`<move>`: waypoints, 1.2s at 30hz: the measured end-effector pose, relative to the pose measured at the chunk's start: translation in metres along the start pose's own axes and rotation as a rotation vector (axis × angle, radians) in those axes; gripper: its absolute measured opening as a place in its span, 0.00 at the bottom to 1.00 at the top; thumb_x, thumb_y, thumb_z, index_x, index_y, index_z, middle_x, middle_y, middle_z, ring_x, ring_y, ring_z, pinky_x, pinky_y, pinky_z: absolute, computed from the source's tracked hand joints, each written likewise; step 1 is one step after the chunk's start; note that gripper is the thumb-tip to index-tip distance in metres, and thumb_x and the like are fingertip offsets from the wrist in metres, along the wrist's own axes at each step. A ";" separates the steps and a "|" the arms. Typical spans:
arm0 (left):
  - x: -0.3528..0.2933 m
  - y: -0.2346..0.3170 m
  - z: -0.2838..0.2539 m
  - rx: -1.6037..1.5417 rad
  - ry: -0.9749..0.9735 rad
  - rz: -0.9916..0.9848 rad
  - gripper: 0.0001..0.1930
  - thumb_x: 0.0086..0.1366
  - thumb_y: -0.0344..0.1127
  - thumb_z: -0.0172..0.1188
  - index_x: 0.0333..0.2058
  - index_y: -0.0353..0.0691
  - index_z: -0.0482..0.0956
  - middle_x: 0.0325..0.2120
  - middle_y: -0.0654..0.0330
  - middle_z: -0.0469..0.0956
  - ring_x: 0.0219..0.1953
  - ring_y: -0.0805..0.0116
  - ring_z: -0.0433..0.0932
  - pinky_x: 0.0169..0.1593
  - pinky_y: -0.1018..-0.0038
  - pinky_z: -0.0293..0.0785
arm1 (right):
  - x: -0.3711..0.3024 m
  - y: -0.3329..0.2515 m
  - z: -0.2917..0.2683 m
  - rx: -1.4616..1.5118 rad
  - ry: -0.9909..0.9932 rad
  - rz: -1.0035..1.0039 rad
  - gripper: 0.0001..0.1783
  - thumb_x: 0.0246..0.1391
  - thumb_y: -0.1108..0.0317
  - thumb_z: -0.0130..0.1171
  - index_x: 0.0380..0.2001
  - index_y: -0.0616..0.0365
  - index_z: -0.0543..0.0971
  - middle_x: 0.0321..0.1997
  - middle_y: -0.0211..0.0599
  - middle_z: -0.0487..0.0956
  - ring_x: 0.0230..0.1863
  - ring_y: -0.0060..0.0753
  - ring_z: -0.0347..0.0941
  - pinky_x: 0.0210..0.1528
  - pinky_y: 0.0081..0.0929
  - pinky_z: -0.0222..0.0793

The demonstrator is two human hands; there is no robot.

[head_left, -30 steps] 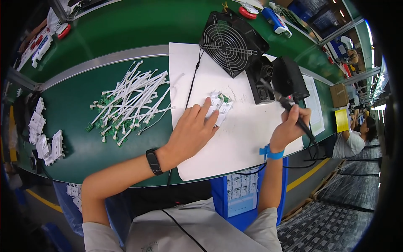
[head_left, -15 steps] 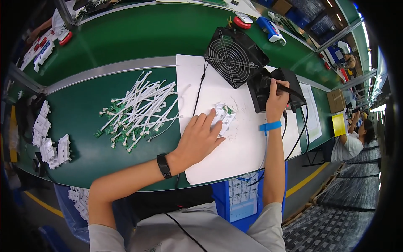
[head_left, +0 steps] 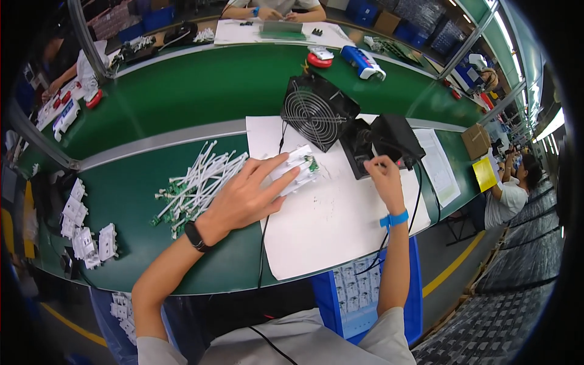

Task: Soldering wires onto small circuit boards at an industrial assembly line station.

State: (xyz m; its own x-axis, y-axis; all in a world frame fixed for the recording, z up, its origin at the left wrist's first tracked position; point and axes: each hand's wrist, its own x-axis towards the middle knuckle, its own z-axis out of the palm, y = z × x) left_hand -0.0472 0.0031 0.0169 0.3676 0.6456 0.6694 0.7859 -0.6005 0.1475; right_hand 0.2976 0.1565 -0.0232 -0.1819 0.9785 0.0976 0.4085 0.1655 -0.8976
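My left hand (head_left: 246,190) lies over a white plastic housing (head_left: 296,159), its index and middle fingers stretched apart across it. A small green circuit board (head_left: 312,164) shows at the housing's right end, on white paper (head_left: 322,237). My right hand (head_left: 386,182), with a blue wrist strap (head_left: 394,219), is closed in a pinch before the black soldering station (head_left: 395,137). What its fingertips hold, if anything, cannot be made out. A heap of white cable bundles (head_left: 204,176) with small green boards lies left of my left hand.
Behind the paper stands a black fan (head_left: 316,112) with a wire guard. More white housings (head_left: 85,237) lie at the far left. Printed sheets (head_left: 437,164) are right of the station. Below the table edge is a blue bin (head_left: 413,286). Other people sit across and to the right.
The view has tilted up. My left hand and the housing have moved left and away on the paper. My right hand has come off the black-handled tool and drawn nearer, its fingers pinched.
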 end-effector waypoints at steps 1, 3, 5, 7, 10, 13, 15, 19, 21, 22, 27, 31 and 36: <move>-0.002 -0.005 -0.008 0.027 -0.004 0.015 0.36 0.48 0.30 0.74 0.60 0.46 0.79 0.60 0.51 0.75 0.45 0.54 0.77 0.51 0.66 0.78 | -0.009 -0.007 0.001 -0.011 -0.021 0.007 0.12 0.63 0.63 0.67 0.37 0.59 0.76 0.18 0.16 0.65 0.21 0.10 0.54 0.22 0.21 0.44; -0.006 -0.014 -0.022 0.093 -0.016 0.034 0.37 0.47 0.30 0.75 0.60 0.46 0.78 0.60 0.51 0.76 0.45 0.54 0.78 0.50 0.65 0.79 | -0.026 -0.002 -0.001 0.034 -0.016 0.020 0.09 0.63 0.65 0.64 0.36 0.58 0.76 0.17 0.17 0.64 0.21 0.10 0.54 0.22 0.22 0.44; -0.011 -0.028 -0.034 0.126 -0.025 0.049 0.38 0.46 0.29 0.75 0.60 0.46 0.78 0.60 0.52 0.76 0.46 0.53 0.78 0.49 0.65 0.79 | -0.046 -0.009 -0.003 0.012 -0.030 0.018 0.08 0.64 0.69 0.61 0.42 0.57 0.74 0.18 0.21 0.66 0.21 0.12 0.54 0.23 0.23 0.46; -0.011 -0.043 -0.042 0.185 -0.034 0.013 0.36 0.50 0.29 0.73 0.62 0.47 0.76 0.60 0.52 0.75 0.44 0.52 0.77 0.48 0.64 0.80 | -0.059 -0.005 0.001 0.041 -0.012 0.017 0.12 0.65 0.71 0.58 0.49 0.56 0.69 0.19 0.22 0.65 0.22 0.14 0.55 0.24 0.23 0.49; -0.014 -0.082 -0.046 0.223 -0.073 -0.175 0.35 0.55 0.30 0.70 0.63 0.48 0.74 0.62 0.52 0.71 0.50 0.48 0.72 0.54 0.60 0.77 | -0.069 -0.011 0.008 0.023 0.002 0.067 0.13 0.66 0.72 0.58 0.50 0.56 0.68 0.19 0.21 0.66 0.23 0.13 0.56 0.27 0.21 0.51; -0.035 -0.156 -0.053 0.317 -0.034 -0.369 0.33 0.59 0.32 0.68 0.65 0.44 0.70 0.62 0.47 0.70 0.55 0.43 0.70 0.59 0.57 0.73 | -0.066 -0.038 0.029 0.052 -0.055 0.025 0.12 0.66 0.72 0.57 0.50 0.57 0.68 0.19 0.20 0.66 0.23 0.13 0.55 0.26 0.21 0.50; -0.052 -0.200 -0.049 0.466 0.117 -0.529 0.34 0.63 0.36 0.66 0.66 0.39 0.67 0.61 0.38 0.68 0.58 0.38 0.68 0.62 0.55 0.70 | -0.069 -0.060 0.042 0.056 -0.107 -0.009 0.12 0.66 0.72 0.57 0.50 0.57 0.69 0.18 0.19 0.63 0.22 0.13 0.53 0.26 0.20 0.47; -0.077 -0.228 -0.043 0.830 0.200 -0.851 0.37 0.69 0.55 0.59 0.67 0.32 0.65 0.64 0.26 0.61 0.65 0.28 0.62 0.69 0.39 0.55 | -0.081 -0.084 0.083 0.136 -0.266 -0.046 0.12 0.66 0.73 0.56 0.50 0.58 0.69 0.19 0.19 0.65 0.24 0.12 0.54 0.26 0.19 0.48; -0.095 -0.214 -0.063 1.023 -0.023 -0.857 0.40 0.68 0.63 0.55 0.64 0.32 0.69 0.65 0.29 0.64 0.67 0.31 0.62 0.70 0.36 0.50 | -0.083 -0.089 0.108 0.084 -0.364 -0.096 0.13 0.65 0.75 0.58 0.51 0.58 0.70 0.20 0.20 0.66 0.24 0.11 0.56 0.27 0.19 0.51; -0.103 -0.197 -0.081 1.000 -0.154 -0.861 0.39 0.67 0.62 0.57 0.63 0.32 0.70 0.64 0.31 0.66 0.66 0.34 0.64 0.70 0.38 0.51 | -0.084 -0.092 0.119 0.067 -0.423 -0.115 0.14 0.65 0.75 0.58 0.51 0.59 0.69 0.20 0.20 0.66 0.24 0.11 0.56 0.27 0.19 0.52; -0.152 -0.113 -0.182 0.783 -0.630 -0.854 0.37 0.62 0.61 0.64 0.57 0.34 0.75 0.50 0.43 0.80 0.57 0.46 0.76 0.67 0.46 0.62 | -0.091 -0.134 0.163 -0.027 -0.611 -0.344 0.12 0.58 0.71 0.67 0.43 0.60 0.77 0.21 0.33 0.72 0.20 0.27 0.66 0.27 0.27 0.64; -0.203 -0.074 -0.240 0.709 -0.669 -0.925 0.36 0.62 0.65 0.63 0.47 0.31 0.80 0.43 0.43 0.82 0.51 0.46 0.79 0.62 0.54 0.69 | -0.088 -0.158 0.213 -0.085 -0.621 -0.668 0.10 0.56 0.72 0.65 0.41 0.60 0.79 0.30 0.38 0.75 0.31 0.38 0.74 0.36 0.33 0.70; -0.222 -0.040 -0.264 0.292 -0.611 -1.227 0.48 0.58 0.73 0.62 0.53 0.25 0.80 0.44 0.34 0.81 0.51 0.40 0.80 0.58 0.55 0.74 | -0.069 -0.164 0.280 -0.241 -0.350 -1.056 0.07 0.54 0.73 0.63 0.37 0.62 0.80 0.40 0.40 0.75 0.45 0.44 0.72 0.48 0.39 0.69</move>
State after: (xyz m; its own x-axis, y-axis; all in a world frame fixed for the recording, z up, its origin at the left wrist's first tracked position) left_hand -0.2913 -0.2412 0.0546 -0.5238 0.8271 -0.2040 0.8062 0.5586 0.1948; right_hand -0.0070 0.0274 -0.0033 -0.7614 0.2535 0.5967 0.0569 0.9429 -0.3280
